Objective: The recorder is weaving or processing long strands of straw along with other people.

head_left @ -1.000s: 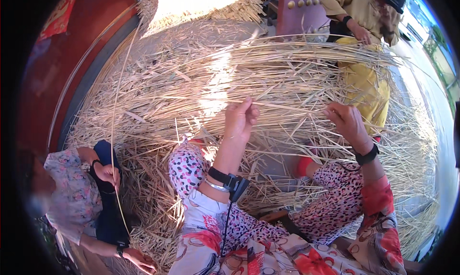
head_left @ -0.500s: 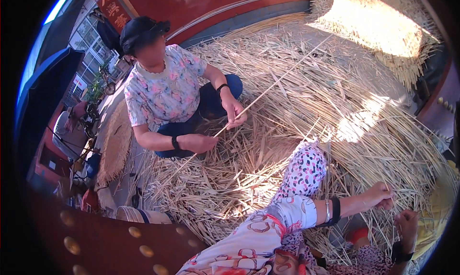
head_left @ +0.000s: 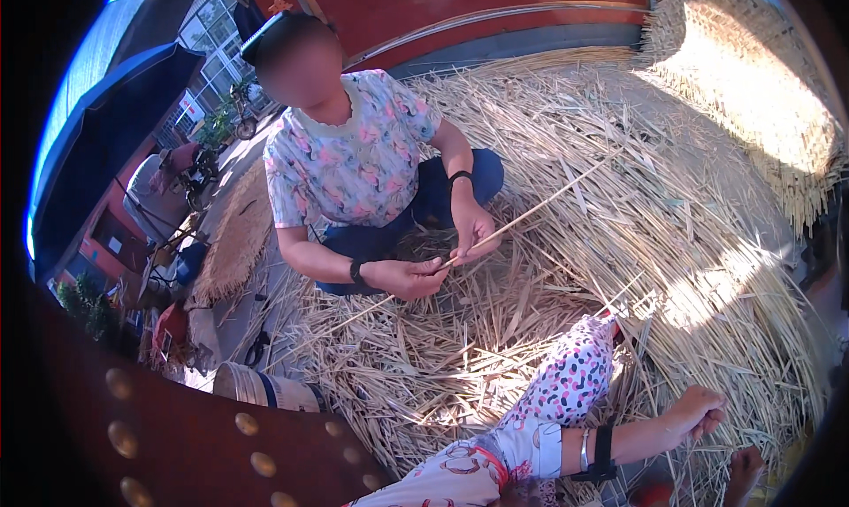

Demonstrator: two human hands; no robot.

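My left hand (head_left: pixel 694 416) is at the lower right, its fingers curled closed over the straw; whatever they hold, if anything, is too small to make out. A silver bracelet (head_left: pixel 585 449) and a black strap (head_left: pixel 605 452) circle that wrist. Close below it, in shadow near the lower right rim, is my right hand (head_left: pixel 745 468), with its fingers too dark to read. Long dry reed stalks (head_left: pixel 707 215) spread in a thick layer around both hands. Across from me, a squatting person in a flowered shirt (head_left: pixel 354 167) holds one long stalk (head_left: pixel 539 205) in both hands.
A woven mat (head_left: pixel 752 74) stands in sunlight at the far right. On the left are another mat (head_left: pixel 234 233), a dark umbrella (head_left: pixel 133 109) and a pale bucket (head_left: pixel 265 388) lying on its side. A studded dark red panel (head_left: pixel 195 436) fills the lower left. Behind is a red wall (head_left: pixel 495 16).
The view has shifted, so the scene sits further right and my hands lower. The other person's hands have come closer together on the stalk. My left hand stays closed.
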